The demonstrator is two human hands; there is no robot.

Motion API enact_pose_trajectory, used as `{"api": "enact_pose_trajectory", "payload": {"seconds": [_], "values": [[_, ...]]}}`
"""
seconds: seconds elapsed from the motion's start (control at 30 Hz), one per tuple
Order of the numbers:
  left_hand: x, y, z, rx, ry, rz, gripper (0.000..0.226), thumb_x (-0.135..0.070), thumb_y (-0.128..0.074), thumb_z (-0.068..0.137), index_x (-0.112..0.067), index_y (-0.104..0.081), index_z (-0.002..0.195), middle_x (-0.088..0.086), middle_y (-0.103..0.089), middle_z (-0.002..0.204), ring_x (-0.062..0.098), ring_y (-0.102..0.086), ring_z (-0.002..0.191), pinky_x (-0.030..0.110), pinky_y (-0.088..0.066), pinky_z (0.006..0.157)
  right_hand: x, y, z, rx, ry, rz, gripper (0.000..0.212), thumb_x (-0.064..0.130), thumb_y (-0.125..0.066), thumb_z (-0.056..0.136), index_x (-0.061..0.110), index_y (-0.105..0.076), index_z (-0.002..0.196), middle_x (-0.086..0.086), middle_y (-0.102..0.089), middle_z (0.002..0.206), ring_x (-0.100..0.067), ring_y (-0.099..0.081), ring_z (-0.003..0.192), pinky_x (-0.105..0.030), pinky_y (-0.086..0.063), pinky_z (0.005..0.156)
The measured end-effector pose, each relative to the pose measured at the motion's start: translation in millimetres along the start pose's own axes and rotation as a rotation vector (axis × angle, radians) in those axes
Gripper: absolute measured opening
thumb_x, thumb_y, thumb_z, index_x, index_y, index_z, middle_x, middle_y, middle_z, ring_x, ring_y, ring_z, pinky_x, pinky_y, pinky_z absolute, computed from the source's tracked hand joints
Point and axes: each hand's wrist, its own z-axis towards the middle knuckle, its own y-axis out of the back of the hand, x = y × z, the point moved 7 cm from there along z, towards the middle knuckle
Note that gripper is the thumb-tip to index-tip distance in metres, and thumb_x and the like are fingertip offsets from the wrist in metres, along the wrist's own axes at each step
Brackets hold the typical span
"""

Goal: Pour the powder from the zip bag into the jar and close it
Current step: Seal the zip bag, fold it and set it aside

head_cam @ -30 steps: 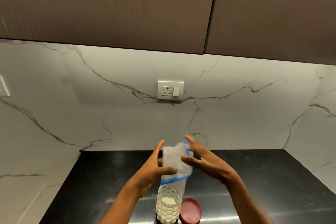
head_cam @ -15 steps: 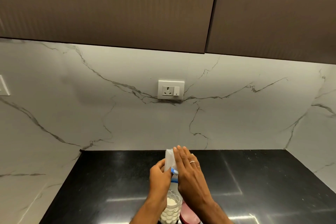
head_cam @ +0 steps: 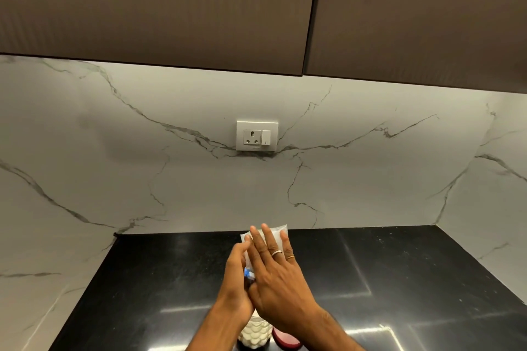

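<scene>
Bag (head_cam: 281,232) pressed flat between palms; jar (head_cam: 255,333) below

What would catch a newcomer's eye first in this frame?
Low in the centre, the two hands, left hand and right hand, press a zip bag flat between them above the black counter. Just beneath them at the bottom edge stand a patterned jar holding white powder and a red lid to its right. Behind, a white socket sits mid-wall on the veined marble.
</scene>
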Motion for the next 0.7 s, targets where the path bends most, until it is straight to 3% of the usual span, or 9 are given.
{"api": "enact_pose_trajectory", "payload": {"seconds": [0.1, 0.17, 0.23, 0.3, 0.33, 0.47, 0.57, 0.63, 0.7], "values": [[-5.7, 3.2, -1.3, 0.034, -0.04, 0.13, 0.035, -0.019, -0.04, 0.1, -0.013, -0.064, 0.125, 0.01, -0.074, 0.113, 0.025, -0.072, 0.103, 0.034, -0.06, 0.073, 1.2, 2.0, -1.2, 0.012, 0.027, 0.007, 0.067, 0.049, -0.012, 0.099, 0.012, -0.03, 0.151, -0.008, -0.026, 0.16, -0.031, -0.02, 0.148, -0.05, -0.017, 0.109], [-14.9, 8.3, 2.4, 0.056, -0.101, 0.241, 0.039, -0.005, -0.038, 0.099, -0.015, -0.057, 0.132, 0.007, -0.07, 0.122, 0.021, -0.07, 0.107, 0.029, -0.06, 0.076, -0.4, -3.9, -4.7, 0.046, 0.062, 0.039, 0.068, 0.049, -0.025, 0.099, 0.011, -0.02, 0.154, -0.009, -0.016, 0.162, -0.031, -0.015, 0.149, -0.049, -0.013, 0.111], [-26.9, 10.4, 4.0, 0.064, -0.136, 0.314, 0.047, 0.005, -0.04, 0.097, -0.017, -0.047, 0.139, 0.004, -0.063, 0.128, 0.021, -0.067, 0.109, 0.028, -0.06, 0.078, 0.2, -9.3, -8.6, 0.08, 0.106, 0.147, 0.078, 0.044, -0.037, 0.095, 0.011, 0.002, 0.155, -0.005, 0.012, 0.163, -0.028, 0.003, 0.151, -0.045, 0.003, 0.116], [-38.5, 7.0, 6.7, 0.097, -0.168, 0.389, 0.048, 0.007, -0.045, 0.097, -0.014, -0.047, 0.14, 0.003, -0.065, 0.124, 0.02, -0.067, 0.109, 0.027, -0.059, 0.08, 3.0, -6.9, -6.4, 0.095, 0.101, 0.297, 0.079, 0.039, -0.029, 0.094, 0.017, 0.023, 0.15, 0.003, 0.038, 0.154, -0.019, 0.029, 0.145, -0.039, 0.019, 0.117], [-42.7, 2.0, 6.5, 0.123, -0.177, 0.416, 0.047, 0.007, -0.047, 0.096, -0.016, -0.051, 0.136, 0.002, -0.068, 0.121, 0.018, -0.068, 0.108, 0.026, -0.058, 0.08, 5.0, -3.2, -3.1, 0.079, 0.086, 0.346, 0.079, 0.04, -0.024, 0.091, 0.017, 0.027, 0.148, 0.004, 0.043, 0.152, -0.017, 0.036, 0.142, -0.038, 0.021, 0.117], [-47.5, -4.8, 5.8, 0.194, -0.163, 0.376, 0.054, 0.007, -0.056, 0.086, -0.022, -0.055, 0.132, -0.003, -0.072, 0.12, 0.01, -0.068, 0.111, 0.025, -0.057, 0.082, 11.6, 9.4, 15.6, 0.032, 0.004, 0.392, 0.088, 0.04, -0.023, 0.08, 0.017, 0.03, 0.146, 0.004, 0.042, 0.152, -0.016, 0.04, 0.14, -0.044, 0.016, 0.118], [-47.1, 0.5, 3.9, 0.258, -0.155, 0.281, 0.067, -0.006, -0.067, 0.081, -0.02, -0.046, 0.143, 0.002, -0.063, 0.136, 0.019, -0.06, 0.126, 0.034, -0.054, 0.096, 10.4, 17.5, 17.6, -0.007, 0.072, 0.478, 0.098, 0.028, -0.043, 0.08, 0.018, 0.027, 0.148, 0.008, 0.037, 0.155, -0.015, 0.035, 0.142, -0.048, 0.009, 0.121], [-46.6, 1.5, 0.0, 0.301, -0.16, 0.194, 0.068, -0.004, -0.067, 0.082, -0.019, -0.044, 0.145, 0.006, -0.059, 0.141, 0.026, -0.056, 0.13, 0.041, -0.051, 0.102, 3.5, 23.6, 16.5, -0.027, 0.111, 0.653, 0.102, 0.022, -0.05, 0.079, 0.022, 0.023, 0.15, 0.012, 0.029, 0.158, -0.013, 0.03, 0.145, -0.052, 0.004, 0.121], [-45.3, 2.7, -1.2, 0.33, -0.181, 0.106, 0.066, 0.007, -0.063, 0.084, -0.016, -0.045, 0.144, 0.012, -0.059, 0.14, 0.033, -0.056, 0.129, 0.046, -0.05, 0.102, -2.2, 31.7, 17.5, -0.009, 0.124, 0.917, 0.103, 0.015, -0.052, 0.079, 0.037, 0.019, 0.15, 0.018, 0.021, 0.16, -0.011, 0.022, 0.148, -0.055, -0.005, 0.121]]}}
